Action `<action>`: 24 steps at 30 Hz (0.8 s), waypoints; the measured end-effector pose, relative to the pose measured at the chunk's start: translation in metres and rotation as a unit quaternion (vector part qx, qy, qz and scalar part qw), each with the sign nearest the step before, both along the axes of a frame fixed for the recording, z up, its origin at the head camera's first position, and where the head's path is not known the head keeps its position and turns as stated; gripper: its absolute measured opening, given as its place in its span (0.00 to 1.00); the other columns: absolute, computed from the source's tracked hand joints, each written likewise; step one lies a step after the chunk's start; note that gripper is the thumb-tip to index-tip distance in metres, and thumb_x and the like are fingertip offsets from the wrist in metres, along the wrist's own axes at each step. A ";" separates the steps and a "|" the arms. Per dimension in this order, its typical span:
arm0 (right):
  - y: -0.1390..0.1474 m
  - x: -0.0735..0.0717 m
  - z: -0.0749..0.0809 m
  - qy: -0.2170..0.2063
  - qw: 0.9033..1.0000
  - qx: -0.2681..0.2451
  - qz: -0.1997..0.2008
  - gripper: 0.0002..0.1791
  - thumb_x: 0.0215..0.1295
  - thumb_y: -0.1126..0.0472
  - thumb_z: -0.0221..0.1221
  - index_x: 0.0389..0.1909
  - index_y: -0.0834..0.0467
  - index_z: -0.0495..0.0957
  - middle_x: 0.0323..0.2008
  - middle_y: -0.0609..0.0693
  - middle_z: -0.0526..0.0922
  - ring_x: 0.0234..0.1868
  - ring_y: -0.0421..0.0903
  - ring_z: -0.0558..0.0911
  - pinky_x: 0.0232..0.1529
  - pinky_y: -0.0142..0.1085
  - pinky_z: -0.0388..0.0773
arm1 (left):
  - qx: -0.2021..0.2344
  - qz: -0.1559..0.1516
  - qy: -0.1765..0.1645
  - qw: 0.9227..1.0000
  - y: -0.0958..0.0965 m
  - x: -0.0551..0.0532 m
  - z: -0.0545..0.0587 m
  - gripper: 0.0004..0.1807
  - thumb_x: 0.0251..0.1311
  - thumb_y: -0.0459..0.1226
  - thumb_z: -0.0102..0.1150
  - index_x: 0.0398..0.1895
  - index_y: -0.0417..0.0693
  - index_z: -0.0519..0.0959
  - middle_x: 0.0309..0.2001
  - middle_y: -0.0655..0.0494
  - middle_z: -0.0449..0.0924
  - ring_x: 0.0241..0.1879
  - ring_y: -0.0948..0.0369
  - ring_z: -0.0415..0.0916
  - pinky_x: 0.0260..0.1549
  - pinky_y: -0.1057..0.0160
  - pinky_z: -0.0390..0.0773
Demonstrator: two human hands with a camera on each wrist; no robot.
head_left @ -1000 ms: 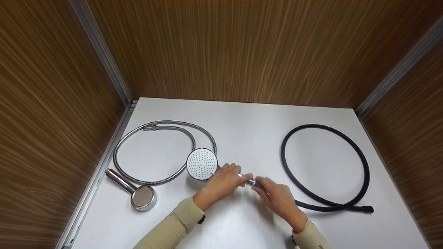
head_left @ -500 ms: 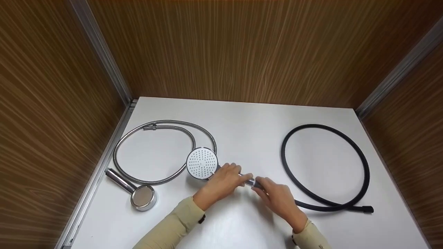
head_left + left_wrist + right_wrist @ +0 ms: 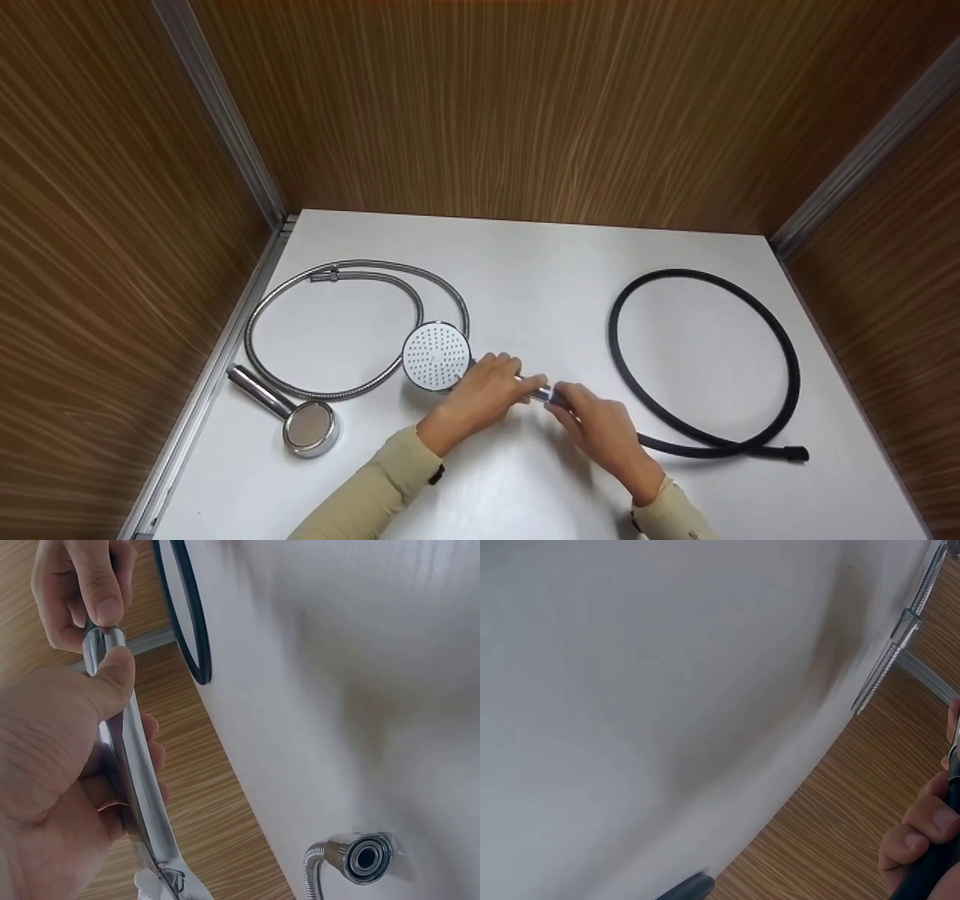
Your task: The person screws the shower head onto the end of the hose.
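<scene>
My left hand (image 3: 484,390) grips the chrome handle (image 3: 142,772) of a shower head (image 3: 436,356), its round white spray face turned up toward the head camera. The thumb lies along the handle near its lower end. Right at that end, my right hand (image 3: 600,427) pinches the end fitting of a black shower hose (image 3: 705,364) between thumb and fingers. Fitting and handle end meet in one line, and the joint sits between the two hands. From the right hand the hose runs off into a wide loop on the right, its other end lying loose on the table.
A coiled metal shower hose (image 3: 360,264) lies at the left of the white table (image 3: 540,285), partly behind the shower head. In front of it rests a second, smaller chrome shower head (image 3: 311,429). Wood-grain panels (image 3: 487,112) stand around the back and sides.
Both hands keep their places on the handle and hose end. The shower head has shifted very slightly; the rest lies as before.
</scene>
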State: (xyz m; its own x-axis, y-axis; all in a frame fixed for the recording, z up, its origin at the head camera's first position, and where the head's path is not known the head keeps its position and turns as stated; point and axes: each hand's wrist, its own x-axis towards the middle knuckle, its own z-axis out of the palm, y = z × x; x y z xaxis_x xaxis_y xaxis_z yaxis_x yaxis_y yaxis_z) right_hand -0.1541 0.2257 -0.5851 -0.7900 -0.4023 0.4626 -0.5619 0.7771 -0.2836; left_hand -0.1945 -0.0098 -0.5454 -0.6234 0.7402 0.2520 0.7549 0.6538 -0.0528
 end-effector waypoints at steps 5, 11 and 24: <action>0.000 -0.001 -0.001 0.001 1.000 0.004 0.006 0.14 0.67 0.54 0.70 0.49 0.52 0.80 0.31 0.38 0.82 0.22 0.33 0.70 0.22 0.29 0.70 | -0.006 0.000 0.007 1.000 -0.002 0.001 -0.001 0.16 0.70 0.51 0.61 0.59 0.67 0.78 0.35 0.58 0.79 0.34 0.60 0.72 0.39 0.63 0.75; -0.001 -0.001 -0.002 0.012 1.000 0.017 0.002 0.13 0.67 0.56 0.70 0.48 0.55 0.81 0.29 0.41 0.79 0.21 0.33 0.68 0.21 0.30 0.69 | -0.009 0.000 0.035 0.999 -0.002 0.001 0.000 0.16 0.70 0.50 0.62 0.59 0.67 0.77 0.36 0.58 0.80 0.35 0.60 0.74 0.40 0.63 0.75; -0.001 0.001 0.002 -0.025 1.000 0.001 -0.010 0.13 0.69 0.54 0.69 0.48 0.52 0.78 0.29 0.38 0.80 0.21 0.32 0.65 0.22 0.28 0.65 | -0.011 0.003 0.034 0.999 0.000 0.002 0.003 0.16 0.70 0.49 0.63 0.59 0.67 0.77 0.36 0.58 0.81 0.35 0.60 0.73 0.40 0.64 0.75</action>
